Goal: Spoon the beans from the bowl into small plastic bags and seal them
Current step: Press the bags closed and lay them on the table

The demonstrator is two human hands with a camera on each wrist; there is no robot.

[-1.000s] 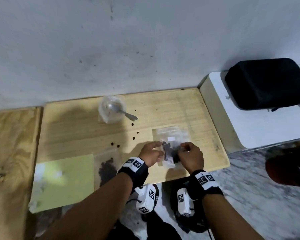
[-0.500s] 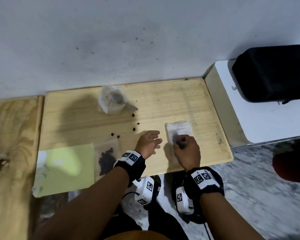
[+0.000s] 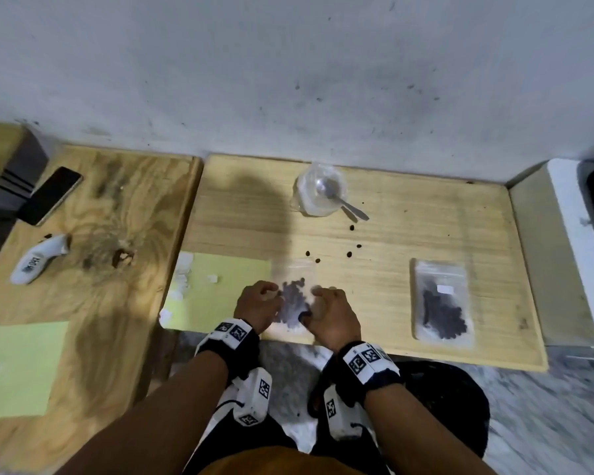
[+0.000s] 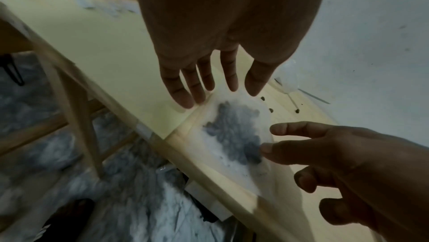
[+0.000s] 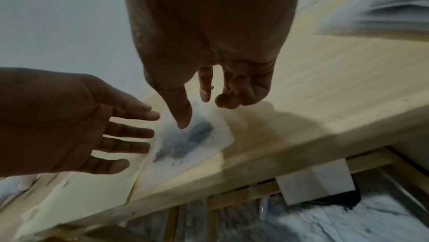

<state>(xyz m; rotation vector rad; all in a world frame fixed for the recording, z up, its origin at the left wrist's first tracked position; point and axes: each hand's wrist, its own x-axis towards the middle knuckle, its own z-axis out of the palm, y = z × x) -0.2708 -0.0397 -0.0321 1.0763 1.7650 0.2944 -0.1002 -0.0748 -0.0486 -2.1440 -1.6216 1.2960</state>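
Note:
A small clear bag of dark beans (image 3: 294, 303) lies flat near the table's front edge, beside a yellow sheet (image 3: 220, 289). My left hand (image 3: 271, 294) hovers at its left edge with fingers (image 4: 185, 97) straight and loose, holding nothing. My right hand (image 3: 318, 296) is at its right edge, thumb (image 5: 182, 117) pointing down over the beans and the other fingers loosely bent; it grips nothing. Another filled bag (image 3: 441, 303) lies flat to the right. The clear bowl (image 3: 318, 193) with a metal spoon (image 3: 343, 204) stands at the back of the table.
Loose beans (image 3: 349, 254) are scattered between the bowl and the bags. To the left, a second wooden table carries a phone (image 3: 50, 195), a white device (image 3: 38, 264) and another yellow sheet (image 3: 18, 368). A white unit (image 3: 576, 255) borders the right.
The right hand has left the filled bag lying on the right. Both hands have moved left to the other bag by the yellow sheet. The head view has swung left.

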